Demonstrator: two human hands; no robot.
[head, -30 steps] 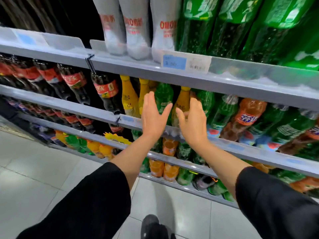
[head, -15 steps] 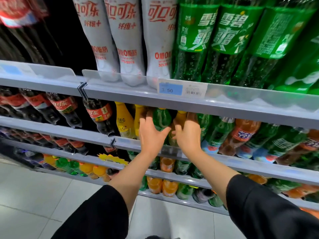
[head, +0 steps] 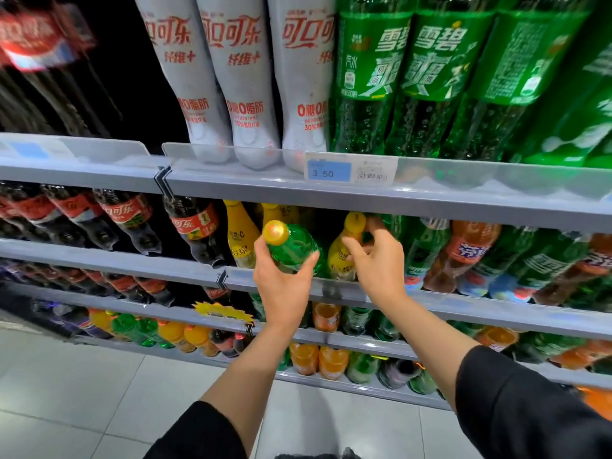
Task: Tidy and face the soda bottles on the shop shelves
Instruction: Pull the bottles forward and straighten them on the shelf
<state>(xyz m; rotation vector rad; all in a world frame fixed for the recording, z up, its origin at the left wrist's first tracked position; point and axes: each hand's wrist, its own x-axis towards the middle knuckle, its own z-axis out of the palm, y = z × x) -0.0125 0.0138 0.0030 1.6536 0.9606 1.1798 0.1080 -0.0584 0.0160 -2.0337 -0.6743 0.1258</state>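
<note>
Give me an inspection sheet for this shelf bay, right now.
Surface: grey shelf, price tag reading 3 50 on its rail.
Job's things: green bottle tipped outward; yellow bottle standing on the second shelf.
Clutter: orange starburst tag lower down.
Grippers: left hand holds the green bottle; right hand grips the yellow bottle.
Cables: nothing seen.
Surroundings: white bottles and large green bottles above; tiled floor.
</note>
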